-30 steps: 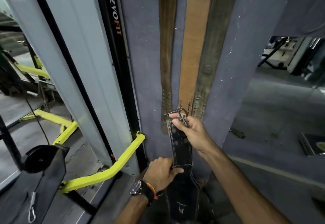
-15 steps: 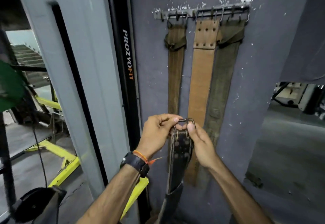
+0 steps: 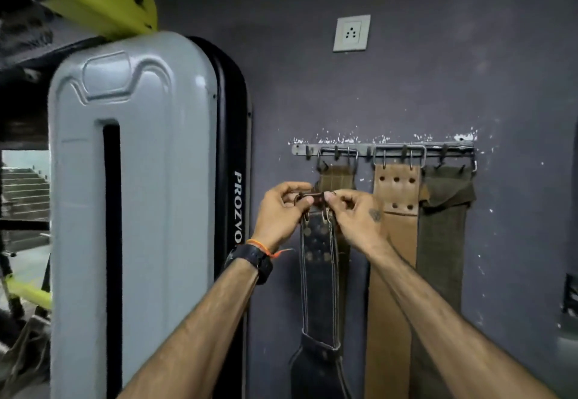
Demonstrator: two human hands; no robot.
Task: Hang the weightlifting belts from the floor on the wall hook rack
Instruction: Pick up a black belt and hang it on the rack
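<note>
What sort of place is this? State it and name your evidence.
Most likely a gym. Weightlifting belts hang from a wall hook rack, both hands raise a black belt toward it, and a grey weight machine with yellow frame parts stands on the left.

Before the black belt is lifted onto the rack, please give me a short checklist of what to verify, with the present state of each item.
1. Both hands hold the buckle: ok. The left hand and right hand pinch the buckle of the black belt.
2. Buckle is up at hook height: not ok. It is below the wall hook rack.
3. A free hook exists: ok. The leftmost hook looks bare.
4. Hung belts leave room: cannot tell. The olive belt hangs right behind the hands.
5. Buckle frame is open for a hook: cannot tell, fingers cover it.
6. Belt hangs untwisted: ok.
</note>
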